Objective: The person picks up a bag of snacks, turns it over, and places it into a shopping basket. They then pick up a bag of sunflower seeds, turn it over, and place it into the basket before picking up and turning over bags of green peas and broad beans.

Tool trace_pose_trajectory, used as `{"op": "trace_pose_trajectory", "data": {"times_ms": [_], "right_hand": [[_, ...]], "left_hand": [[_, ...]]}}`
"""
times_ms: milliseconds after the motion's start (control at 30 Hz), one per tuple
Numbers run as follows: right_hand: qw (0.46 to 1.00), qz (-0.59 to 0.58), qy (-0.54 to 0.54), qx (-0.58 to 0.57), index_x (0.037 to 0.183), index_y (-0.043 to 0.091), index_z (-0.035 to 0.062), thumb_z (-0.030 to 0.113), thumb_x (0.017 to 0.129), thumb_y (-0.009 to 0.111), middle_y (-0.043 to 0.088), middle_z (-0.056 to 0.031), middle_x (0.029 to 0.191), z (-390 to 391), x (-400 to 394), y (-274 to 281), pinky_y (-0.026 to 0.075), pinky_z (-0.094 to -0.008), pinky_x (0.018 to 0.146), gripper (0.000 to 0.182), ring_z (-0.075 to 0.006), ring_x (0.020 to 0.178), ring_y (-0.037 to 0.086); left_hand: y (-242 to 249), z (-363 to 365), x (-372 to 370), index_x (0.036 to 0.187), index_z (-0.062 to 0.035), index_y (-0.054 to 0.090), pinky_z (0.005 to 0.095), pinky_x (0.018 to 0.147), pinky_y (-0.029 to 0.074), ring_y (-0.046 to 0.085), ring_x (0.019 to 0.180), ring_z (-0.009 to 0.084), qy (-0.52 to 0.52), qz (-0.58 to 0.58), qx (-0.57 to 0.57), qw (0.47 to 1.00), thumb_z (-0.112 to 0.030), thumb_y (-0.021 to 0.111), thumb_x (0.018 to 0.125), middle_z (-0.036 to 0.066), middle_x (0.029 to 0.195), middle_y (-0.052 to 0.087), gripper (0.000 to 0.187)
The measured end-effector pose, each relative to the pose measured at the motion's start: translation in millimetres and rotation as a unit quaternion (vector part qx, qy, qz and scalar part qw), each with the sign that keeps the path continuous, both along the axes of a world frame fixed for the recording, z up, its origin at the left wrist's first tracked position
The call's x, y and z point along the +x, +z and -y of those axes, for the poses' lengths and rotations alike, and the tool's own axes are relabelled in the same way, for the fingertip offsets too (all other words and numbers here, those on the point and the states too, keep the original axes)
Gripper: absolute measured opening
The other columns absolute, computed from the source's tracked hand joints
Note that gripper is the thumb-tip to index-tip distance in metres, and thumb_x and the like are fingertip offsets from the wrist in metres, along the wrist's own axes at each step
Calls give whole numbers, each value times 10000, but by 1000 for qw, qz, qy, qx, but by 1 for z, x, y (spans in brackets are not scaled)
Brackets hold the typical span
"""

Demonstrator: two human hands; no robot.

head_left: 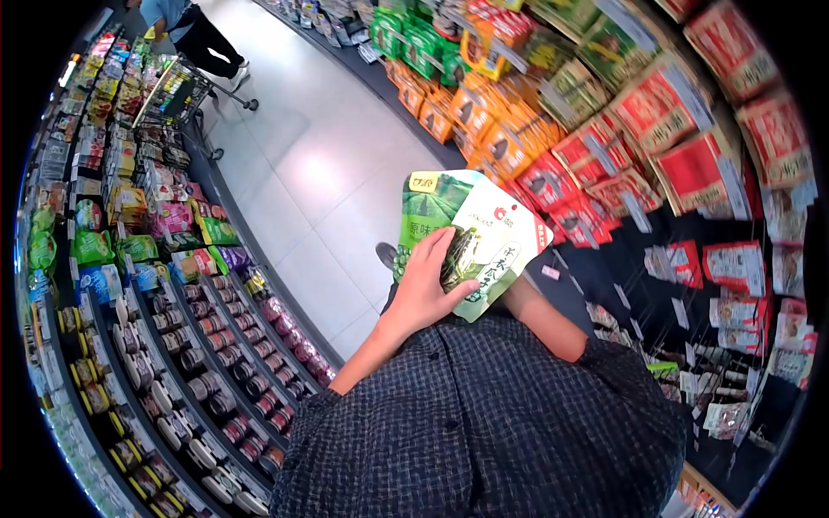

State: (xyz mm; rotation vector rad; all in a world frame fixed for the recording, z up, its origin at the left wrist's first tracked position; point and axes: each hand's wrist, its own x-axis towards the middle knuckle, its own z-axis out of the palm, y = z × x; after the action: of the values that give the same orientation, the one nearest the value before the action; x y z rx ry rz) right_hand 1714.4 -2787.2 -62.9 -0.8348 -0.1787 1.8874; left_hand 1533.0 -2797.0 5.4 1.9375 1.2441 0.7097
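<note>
Two snack bags overlap in front of my chest. The front one is a white and green bag of melon seeds (509,246), tilted, with dark seeds pictured on it. Behind its left side shows a green bag (432,203) with a field design and a yellow label. My left hand (432,274) lies across both, fingers over their fronts and thumb on the white bag, gripping them. From the right, my other forearm reaches up behind the white bag. That bag covers most of my right hand (523,295), and its fingers are hidden.
Racks of hanging snack bags, orange packs (509,142) and red packs (587,216) among them, line the right side. Left stand shelves of jars (220,354) and bags. Up the tiled aisle (302,164), a person (194,39) stands beside a shopping cart (177,95).
</note>
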Motion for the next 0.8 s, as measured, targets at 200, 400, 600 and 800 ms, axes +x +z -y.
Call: {"op": "trace_pose_trajectory", "data": {"times_ms": [200, 400, 600, 800], "right_hand": [[998, 7, 50, 23, 1313, 442, 33, 370, 977, 422, 591, -140, 1183, -84, -102, 4, 523, -377, 868, 476, -244, 1038, 615], [996, -1, 72, 45, 1311, 445, 31, 376, 975, 419, 589, -147, 1190, -146, -174, -6, 522, -377, 873, 483, -247, 1044, 613], [993, -9, 117, -16, 1303, 457, -11, 429, 969, 388, 545, -179, 1265, -214, -212, 44, 440, -420, 984, 557, -282, 1119, 567], [981, -151, 121, 2, 1364, 402, 18, 484, 961, 391, 480, -192, 1342, -291, -227, 35, 370, -490, 1040, 617, -346, 1228, 478]], "left_hand": [[13, -80, -99, 1409, 40, 276, 405, 1040, 366, 414, 1244, 350, 31, 5, -100, 994, -336, 818, 677, 244, 1336, 384, 986], [-9, -120, -169, 1257, 37, 437, 318, 914, 451, 562, 1030, 191, 147, 278, -275, 908, -229, 700, 842, 113, 1046, 576, 558], [-34, -141, -238, 1279, 35, 441, 318, 925, 463, 576, 1062, 175, 165, 539, -302, 769, -75, 537, 927, 121, 1201, 576, 381], [-56, -170, -313, 1302, 35, 424, 393, 939, 475, 580, 1102, 265, 303, 670, -294, 610, -230, 412, 986, 161, 1238, 563, 412]]}}
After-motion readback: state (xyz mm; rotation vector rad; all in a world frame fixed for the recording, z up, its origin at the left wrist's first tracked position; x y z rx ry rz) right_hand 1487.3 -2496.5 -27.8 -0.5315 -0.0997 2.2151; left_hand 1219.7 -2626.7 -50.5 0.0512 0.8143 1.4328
